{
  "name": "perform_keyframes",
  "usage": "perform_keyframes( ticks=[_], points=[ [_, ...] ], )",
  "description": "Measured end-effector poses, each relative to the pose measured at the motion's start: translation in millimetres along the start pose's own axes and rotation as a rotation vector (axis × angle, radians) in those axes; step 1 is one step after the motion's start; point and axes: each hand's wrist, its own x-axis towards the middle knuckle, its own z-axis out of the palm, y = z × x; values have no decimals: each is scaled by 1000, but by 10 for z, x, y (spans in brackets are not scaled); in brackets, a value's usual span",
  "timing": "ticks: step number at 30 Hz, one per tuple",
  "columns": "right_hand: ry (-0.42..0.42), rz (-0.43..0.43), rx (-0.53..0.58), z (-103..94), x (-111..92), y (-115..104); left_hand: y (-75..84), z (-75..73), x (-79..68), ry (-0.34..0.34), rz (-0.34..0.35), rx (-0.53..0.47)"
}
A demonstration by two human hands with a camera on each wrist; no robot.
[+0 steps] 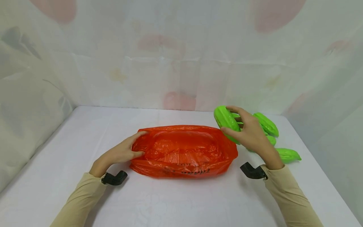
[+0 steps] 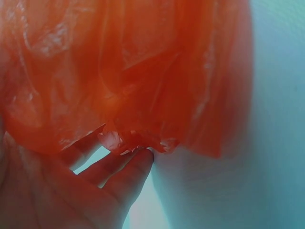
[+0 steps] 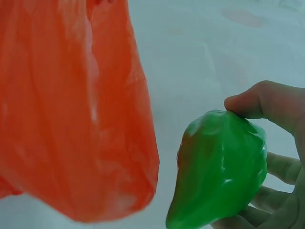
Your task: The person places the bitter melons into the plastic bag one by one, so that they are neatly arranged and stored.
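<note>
A red plastic bag (image 1: 184, 171) lies on the table with its wide mouth facing up and dark print along its near side. At its left end, my left hand (image 1: 120, 154) grips the rim; in the left wrist view the bag (image 2: 143, 81) hides part of the fingers. My right hand (image 1: 252, 134) holds a bright green ridged bitter melon (image 1: 225, 118) in the air by the bag's right end. Thumb and fingers span the melon (image 3: 221, 167) in the right wrist view, apart from the bag (image 3: 81, 119).
Several more green bitter melons lie right of the bag, partly behind the right hand, among them one at the back (image 1: 266, 124) and one nearer (image 1: 287, 155). A white cloth covers the table (image 1: 175, 201). Pale patterned sheets (image 1: 181, 75) hang behind and at both sides.
</note>
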Motion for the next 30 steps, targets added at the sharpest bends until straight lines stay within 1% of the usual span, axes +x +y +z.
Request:
perform_keyframes(
  ticks=[5,8,11,15,22,26,30],
  points=[
    [-16,-1,37,84,9,-57,10,-1,0,1,13,2],
    [-31,17,49,140,11,-79,3,4,9,1,7,-2],
    [-42,17,49,193,13,-96,-8,8,18,0,0,-6],
    [-55,-2,52,260,16,-120,-15,8,22,-2,-4,-9],
    [-84,-33,24,374,14,-208,-16,6,18,1,4,-5],
    [-108,-33,33,435,10,-259,-9,6,15,-2,0,-4],
    [-126,-45,71,493,13,-286,-5,6,14,-2,-1,0]
  ],
)
